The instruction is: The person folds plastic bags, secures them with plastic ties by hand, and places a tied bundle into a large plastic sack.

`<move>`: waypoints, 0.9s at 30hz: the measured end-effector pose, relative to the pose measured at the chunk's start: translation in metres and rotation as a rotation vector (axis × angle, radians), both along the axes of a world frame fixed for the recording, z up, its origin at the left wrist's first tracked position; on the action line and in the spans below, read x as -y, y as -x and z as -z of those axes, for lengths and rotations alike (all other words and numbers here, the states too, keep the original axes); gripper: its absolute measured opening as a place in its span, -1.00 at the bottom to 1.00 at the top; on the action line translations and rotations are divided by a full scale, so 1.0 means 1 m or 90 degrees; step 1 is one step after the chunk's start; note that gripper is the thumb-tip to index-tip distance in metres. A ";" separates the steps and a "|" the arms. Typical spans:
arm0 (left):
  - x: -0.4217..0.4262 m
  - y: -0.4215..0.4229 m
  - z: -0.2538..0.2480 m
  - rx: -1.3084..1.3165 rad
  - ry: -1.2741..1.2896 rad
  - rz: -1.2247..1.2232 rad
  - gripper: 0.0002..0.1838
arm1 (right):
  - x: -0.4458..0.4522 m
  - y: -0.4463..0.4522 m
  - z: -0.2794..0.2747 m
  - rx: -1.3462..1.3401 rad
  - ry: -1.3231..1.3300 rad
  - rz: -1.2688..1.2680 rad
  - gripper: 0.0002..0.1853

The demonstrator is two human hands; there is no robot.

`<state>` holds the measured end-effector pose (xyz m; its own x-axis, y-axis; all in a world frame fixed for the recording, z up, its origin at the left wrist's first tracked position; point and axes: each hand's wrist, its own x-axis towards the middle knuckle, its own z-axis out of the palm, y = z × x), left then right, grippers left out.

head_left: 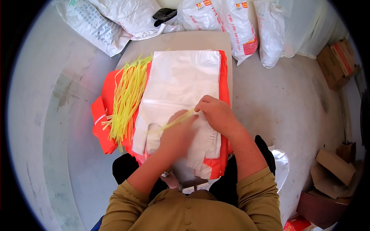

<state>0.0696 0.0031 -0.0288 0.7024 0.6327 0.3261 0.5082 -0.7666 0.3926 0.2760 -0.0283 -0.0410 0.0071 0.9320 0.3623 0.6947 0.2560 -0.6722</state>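
Note:
My right hand [217, 115] is closed in a pinch on one end of a thin yellow strip [181, 119]. The strip slants down to the left, across my left hand [175, 136], whose fingers are smeared by motion. Both hands are over a stack of white plastic bags [181, 77] with handle cut-outs at the near end. Red plastic bags [223, 77] stick out from under the white ones along the right side. To the left lies a thick bundle of loose yellow strips [129, 98], resting on more red plastic [108, 90].
The stack rests on a small beige table [173, 40]. Filled white sacks [200, 15] stand along the far side, with a black item [165, 16] among them. Cardboard boxes [335, 63] are at the right, and opened cartons [333, 169] lie lower right.

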 end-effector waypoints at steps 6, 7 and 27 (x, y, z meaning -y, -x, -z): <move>-0.009 0.019 -0.024 -0.147 0.069 -0.092 -0.50 | 0.000 0.001 0.002 0.063 -0.023 0.013 -0.82; -0.009 0.018 -0.029 -0.181 0.098 -0.111 -0.52 | 0.000 0.002 0.001 0.065 -0.023 0.010 -0.83; -0.025 -0.020 -0.010 0.170 0.216 -0.042 -0.73 | 0.003 0.002 -0.015 -0.092 0.023 -0.021 -0.84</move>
<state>0.0893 0.0277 -0.0190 0.5765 0.7756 0.2571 0.3983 -0.5415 0.7404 0.2744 -0.0310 -0.0256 0.0259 0.9452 0.3254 0.5819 0.2505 -0.7737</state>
